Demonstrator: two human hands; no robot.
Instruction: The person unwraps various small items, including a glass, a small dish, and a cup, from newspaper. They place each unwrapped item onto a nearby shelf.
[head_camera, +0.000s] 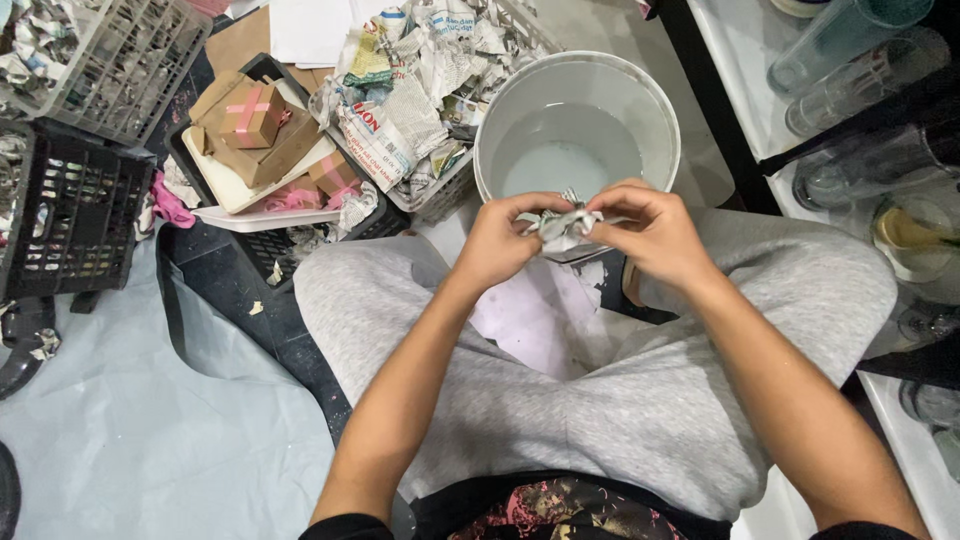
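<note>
Cluttered floor surrounds a white bucket (577, 120) of water, with crates of newspaper beside it. Just in front of the bucket's near rim, the left hand (500, 240) and right hand (650, 232) pinch a crumpled paper wad (562, 226), fingers curled closed on its two ends. It looks light, soft and easily torn, best gripped at the edges.

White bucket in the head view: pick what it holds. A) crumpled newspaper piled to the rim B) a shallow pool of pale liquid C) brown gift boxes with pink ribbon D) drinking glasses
B: the white bucket shows only a shallow pale liquid at its bottom, while the left hand and right hand hold a crumpled piece of newspaper in front of it.
</note>
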